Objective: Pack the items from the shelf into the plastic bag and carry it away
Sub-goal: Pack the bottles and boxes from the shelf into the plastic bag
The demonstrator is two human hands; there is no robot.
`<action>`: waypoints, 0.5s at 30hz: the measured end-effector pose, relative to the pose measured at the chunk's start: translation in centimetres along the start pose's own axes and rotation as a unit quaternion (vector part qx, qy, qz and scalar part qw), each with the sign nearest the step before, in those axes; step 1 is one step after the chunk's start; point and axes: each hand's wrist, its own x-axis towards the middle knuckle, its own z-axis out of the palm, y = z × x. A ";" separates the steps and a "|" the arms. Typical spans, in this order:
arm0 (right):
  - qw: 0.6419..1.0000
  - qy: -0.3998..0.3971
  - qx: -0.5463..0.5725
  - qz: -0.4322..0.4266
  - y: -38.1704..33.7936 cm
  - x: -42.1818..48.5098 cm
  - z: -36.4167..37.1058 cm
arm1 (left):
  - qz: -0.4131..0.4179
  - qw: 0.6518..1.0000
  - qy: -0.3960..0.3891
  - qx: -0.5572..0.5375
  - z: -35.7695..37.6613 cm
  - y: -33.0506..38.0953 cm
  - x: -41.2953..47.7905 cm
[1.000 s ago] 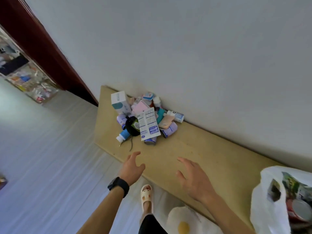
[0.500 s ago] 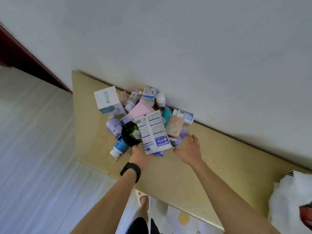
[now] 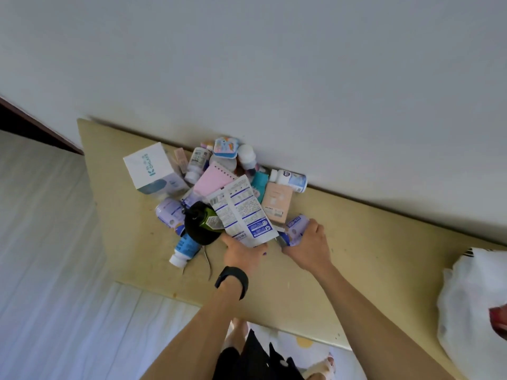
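A pile of toiletries lies on the beige shelf [image 3: 356, 259] against the wall. It holds a white box with teal letters [image 3: 151, 168], a pink notebook [image 3: 215, 179], a dark green bottle [image 3: 204, 223], a blue bottle with a white cap [image 3: 185, 249], a peach box [image 3: 277, 201] and several small bottles. My left hand [image 3: 241, 252], a black watch on its wrist, grips the lower edge of a white and blue packet [image 3: 242, 212]. My right hand [image 3: 308, 244] is closed around a purple bottle [image 3: 295, 227] at the pile's right edge. The white plastic bag [image 3: 472, 303] sits at the shelf's right end.
The white wall runs right behind the pile. A bare stretch of shelf lies between the pile and the bag. Something red [image 3: 498, 319] shows in the bag's mouth. Below the shelf's front edge are pale floor tiles [image 3: 68, 297] and my feet. A dark door frame [image 3: 33, 124] stands at far left.
Both hands reached forward from above the shelf's front edge to the pile. The left closed on the packet, the right on the purple bottle. My view moved closer to the pile.
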 end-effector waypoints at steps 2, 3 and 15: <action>0.993 -0.026 0.098 0.060 1.4 -1.4 -1.0 | -0.022 0.999 -0.033 -0.017 -0.6 0.6 -0.3; 0.981 -0.039 0.165 0.089 1.9 -2.3 -1.5 | -0.029 0.999 -0.040 -0.013 -0.9 0.8 -0.6; 0.868 -0.020 0.487 0.093 7.5 -13.9 -8.4 | -0.118 0.955 -0.264 -0.061 0.0 2.5 -10.8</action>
